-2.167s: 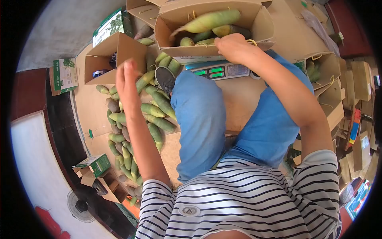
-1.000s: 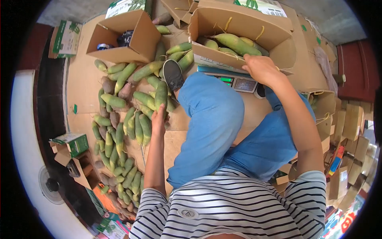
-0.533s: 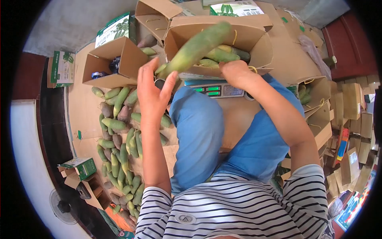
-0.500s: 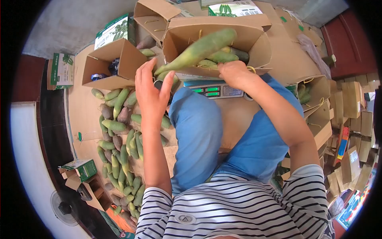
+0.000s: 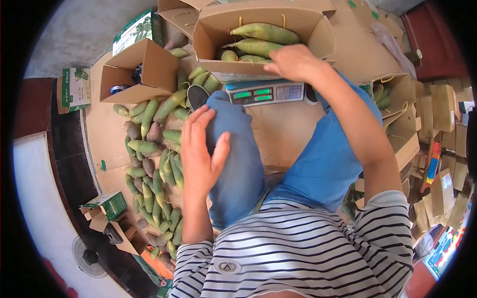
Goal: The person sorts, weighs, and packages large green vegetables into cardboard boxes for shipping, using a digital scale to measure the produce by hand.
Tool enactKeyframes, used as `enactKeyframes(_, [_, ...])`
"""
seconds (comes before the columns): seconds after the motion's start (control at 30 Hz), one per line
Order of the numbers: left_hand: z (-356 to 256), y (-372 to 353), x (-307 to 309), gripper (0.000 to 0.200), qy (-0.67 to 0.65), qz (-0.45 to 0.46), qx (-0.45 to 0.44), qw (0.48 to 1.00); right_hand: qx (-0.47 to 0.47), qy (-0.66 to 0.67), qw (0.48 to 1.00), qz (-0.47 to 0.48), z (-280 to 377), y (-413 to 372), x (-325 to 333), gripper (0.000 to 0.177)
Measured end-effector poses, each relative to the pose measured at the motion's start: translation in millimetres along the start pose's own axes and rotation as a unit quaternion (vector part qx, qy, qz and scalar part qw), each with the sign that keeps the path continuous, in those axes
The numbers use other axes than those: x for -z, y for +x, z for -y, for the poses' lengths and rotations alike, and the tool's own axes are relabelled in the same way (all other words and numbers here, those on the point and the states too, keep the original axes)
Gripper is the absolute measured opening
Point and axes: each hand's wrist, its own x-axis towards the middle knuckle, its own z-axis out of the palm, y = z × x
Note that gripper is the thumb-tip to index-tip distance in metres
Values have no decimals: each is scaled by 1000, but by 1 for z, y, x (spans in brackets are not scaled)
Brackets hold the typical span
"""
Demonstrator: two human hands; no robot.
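A cardboard box [image 5: 218,65] holds several green radishes [image 5: 266,33], the top one lying lengthwise across the others. The box stands on a digital scale [image 5: 266,94] with green lit displays. My right hand [image 5: 294,63] is over its front rim, fingers curled beside the right end of a radish; what the fingertips grip, if anything, is hidden. My left hand [image 5: 201,154] hovers by my left knee, empty, with thumb and fingers apart. Left of it, a pile of green radishes [image 5: 158,186] lies on cardboard, some with purplish-brown skin.
Left of the filled box stands a smaller open carton [image 5: 121,74] with dark blue items inside. More open cartons [image 5: 400,107] with radishes stand at my right. Flattened boxes [image 5: 442,107] are stacked beyond. A fan [image 5: 89,256] is at lower left.
The large radish near my left hand now lies on top in the box. My left hand has come back empty toward my knee. My right hand remains at the box rim.
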Motion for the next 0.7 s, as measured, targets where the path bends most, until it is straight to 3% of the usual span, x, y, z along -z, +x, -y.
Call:
enactKeyframes(0.07, [2,-2,4,40,8,-10,9,1000,-16,27,996,-84,-8,-4,5,47])
enactKeyframes(0.2, [1,-6,14,37,55,-29,25,998,-39,54,986,-153,-16,-19,15,49])
enactKeyframes(0.33, [-15,7,20,40,66,-60,34,995,-31,45,991,-122,-20,-26,14,39])
enactKeyframes(0.5, [-56,60,22,37,22,-84,-116,989,-18,43,995,-84,-18,-25,6,30])
enactKeyframes(0.6, [-69,101,22,36,71,-52,-185,979,-2,37,996,-82,-19,-28,6,29])
enactKeyframes(0.7, [-46,131,-4,33,112,-11,-197,974,-8,30,997,-77,-19,-27,5,27])
